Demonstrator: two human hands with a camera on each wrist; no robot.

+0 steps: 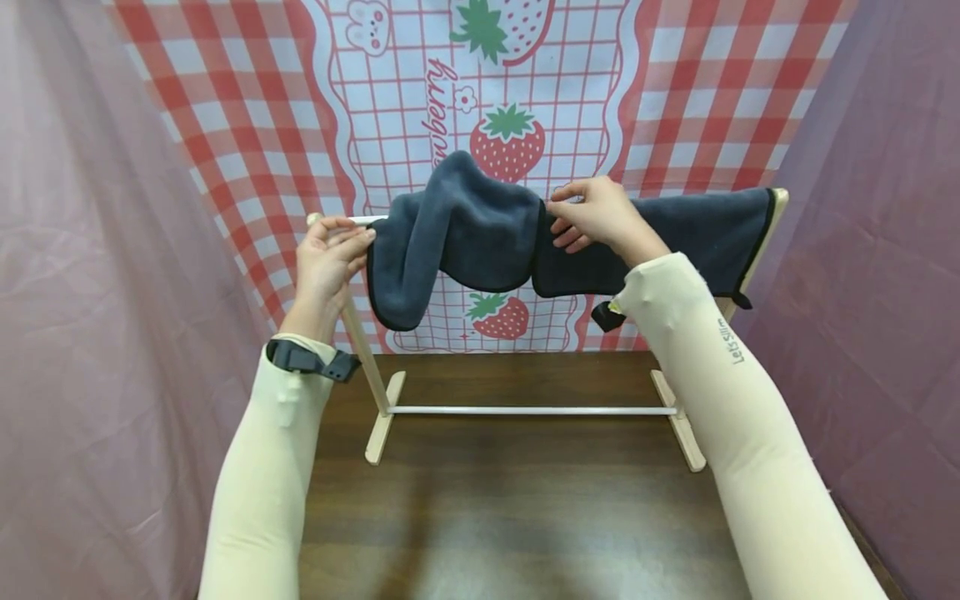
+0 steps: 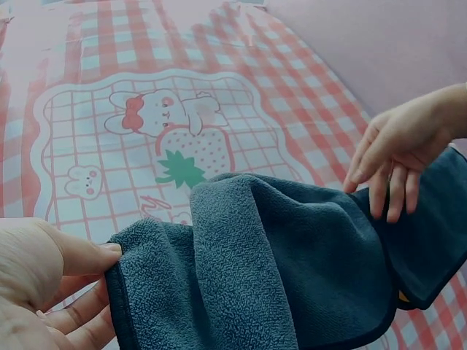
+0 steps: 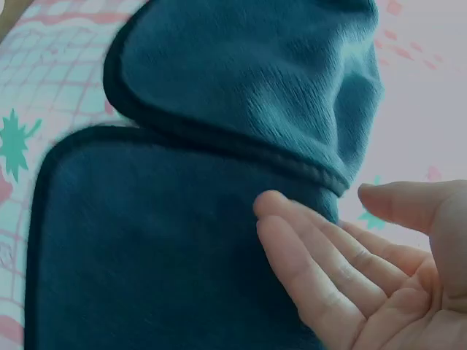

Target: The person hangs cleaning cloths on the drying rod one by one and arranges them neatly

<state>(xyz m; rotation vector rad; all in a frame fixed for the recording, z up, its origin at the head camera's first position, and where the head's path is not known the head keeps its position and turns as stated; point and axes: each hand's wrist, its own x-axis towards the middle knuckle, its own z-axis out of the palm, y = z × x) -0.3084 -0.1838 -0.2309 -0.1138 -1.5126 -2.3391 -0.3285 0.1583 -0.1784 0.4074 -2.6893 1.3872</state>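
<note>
A dark grey-blue towel with black edging lies bunched and folded over the left part of a drying rack's top bar. My left hand pinches its left edge between thumb and fingers, as the left wrist view also shows. A second dark towel hangs flat over the right part of the bar, its left edge meeting the first towel. At that seam is my right hand, thumb apart from the fingers. In the right wrist view its fingertips lie against the flat towel, just below the bunched towel's edge.
The rack has wooden side posts, wooden feet and a white lower bar. It stands on a brown wooden table. Behind it hangs a strawberry-print checked cloth; pink drapes flank both sides.
</note>
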